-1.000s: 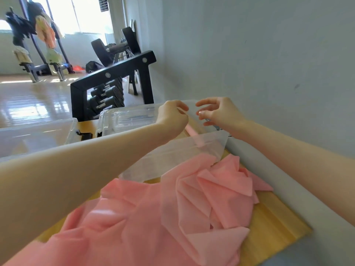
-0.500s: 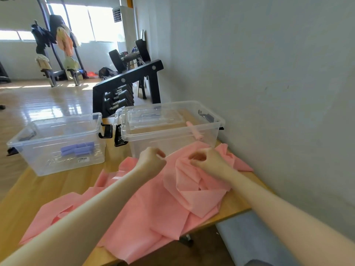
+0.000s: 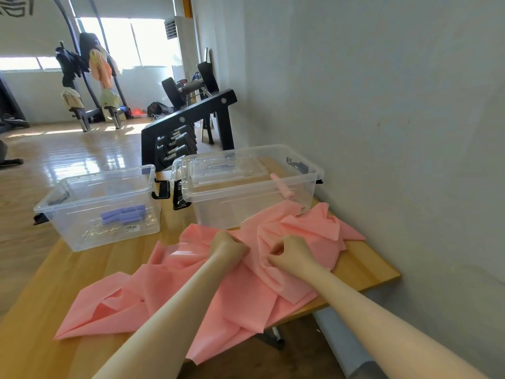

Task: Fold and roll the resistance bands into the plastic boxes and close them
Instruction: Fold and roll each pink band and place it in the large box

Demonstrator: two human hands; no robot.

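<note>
So, both hands are bunched up in the pink band on the bench.

Left clear box (image 3: 98, 206) sits at 10 o'clock with purple rolls (image 3: 123, 213) inside; the right clear box (image 3: 251, 184), at 12, holds a small pink roll (image 3: 281, 186). Left hand (image 3: 228, 248) and right hand (image 3: 291, 251) sit close together, fingers curled and pinching folds of the crumpled pink band (image 3: 191, 291), which sprawls over the wooden bench (image 3: 30, 310) from 8 to 2 o'clock.
</note>
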